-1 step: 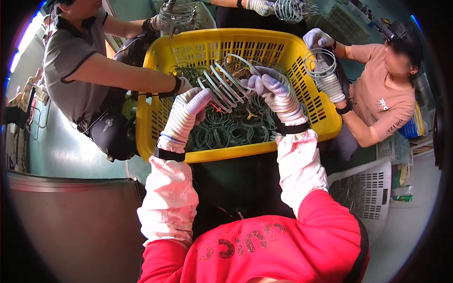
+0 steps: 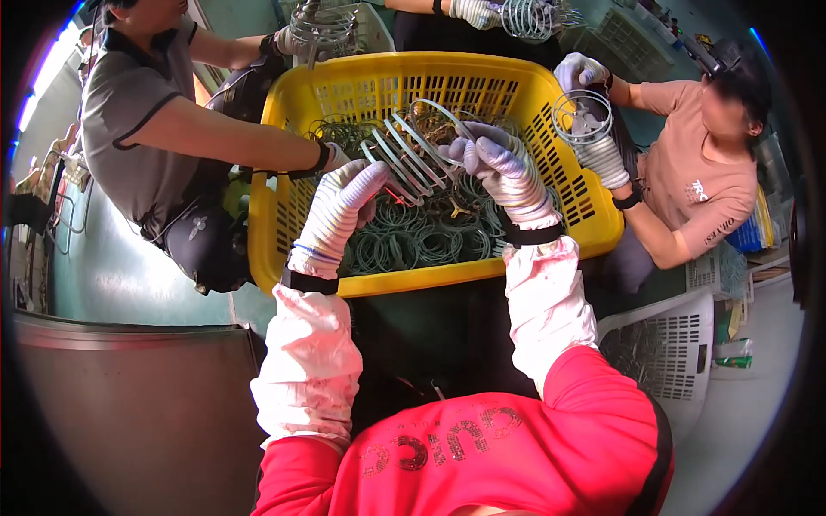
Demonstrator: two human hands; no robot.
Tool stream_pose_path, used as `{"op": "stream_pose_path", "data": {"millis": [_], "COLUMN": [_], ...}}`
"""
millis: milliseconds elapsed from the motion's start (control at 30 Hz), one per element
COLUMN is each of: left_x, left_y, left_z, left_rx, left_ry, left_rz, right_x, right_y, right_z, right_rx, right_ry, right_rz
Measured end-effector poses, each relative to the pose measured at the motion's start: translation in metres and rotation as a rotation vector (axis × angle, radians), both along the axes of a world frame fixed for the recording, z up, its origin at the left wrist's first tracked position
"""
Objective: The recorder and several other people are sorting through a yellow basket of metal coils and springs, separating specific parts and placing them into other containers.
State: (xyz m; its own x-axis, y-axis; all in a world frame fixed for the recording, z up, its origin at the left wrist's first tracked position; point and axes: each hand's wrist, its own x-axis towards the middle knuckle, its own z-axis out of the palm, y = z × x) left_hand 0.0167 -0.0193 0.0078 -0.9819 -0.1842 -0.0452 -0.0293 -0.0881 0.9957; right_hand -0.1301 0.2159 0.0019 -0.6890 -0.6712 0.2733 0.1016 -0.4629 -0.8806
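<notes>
Over the yellow basket [image 2: 413, 67], several silvery wire rings [image 2: 411, 155] hang fanned out between my gloved hands. My left hand [image 2: 340, 206] pinches the rings' left side, its fingers bent and pressed together. At the right end, my right hand [image 2: 508, 172] grips the rings with thumb and fingers closed; its fingertips partly cover the wire. A short red piece [image 2: 396, 198] shows near my left fingertips, too small to make out. Below my hands, bundles of greenish wire rings [image 2: 413, 241] fill the basket's near part, with brownish wire pieces [image 2: 443, 133] behind them.
At the left, a person in grey [image 2: 146, 129] reaches into the basket. The person at the right [image 2: 705, 163] holds metal rings [image 2: 582, 116]. A gloved hand [image 2: 473, 12] at the back holds more rings. A white basket [image 2: 671, 353] stands at my right, a metal surface [image 2: 138, 387] at my left.
</notes>
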Motion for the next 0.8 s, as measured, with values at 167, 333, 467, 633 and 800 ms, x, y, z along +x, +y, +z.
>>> {"op": "stream_pose_path", "data": {"millis": [167, 333, 467, 633, 800], "left_x": [0.0, -0.003, -0.005, -0.006, -0.013], "left_y": [0.0, 0.002, 0.003, 0.002, -0.006], "left_z": [0.0, 0.002, 0.001, 0.001, -0.019], "left_rx": [0.007, 0.034, 0.026, -0.013, 0.234], "left_ry": [-0.005, -0.008, -0.016, -0.023, -0.035], "left_rz": [-0.004, 0.01, 0.018, 0.015, 0.04], "right_x": [0.011, 0.011, 0.011, 0.01, 0.007], "right_y": [-0.004, -0.004, -0.003, -0.007, -0.018], "right_z": [0.005, 0.008, 0.01, 0.012, 0.007], "right_rx": [0.037, 0.027, 0.092, 0.189, 0.038], "right_ry": [-0.012, 0.049, 0.096, 0.084, -0.037], "right_rz": [-0.005, -0.005, -0.023, 0.005, -0.341]}}
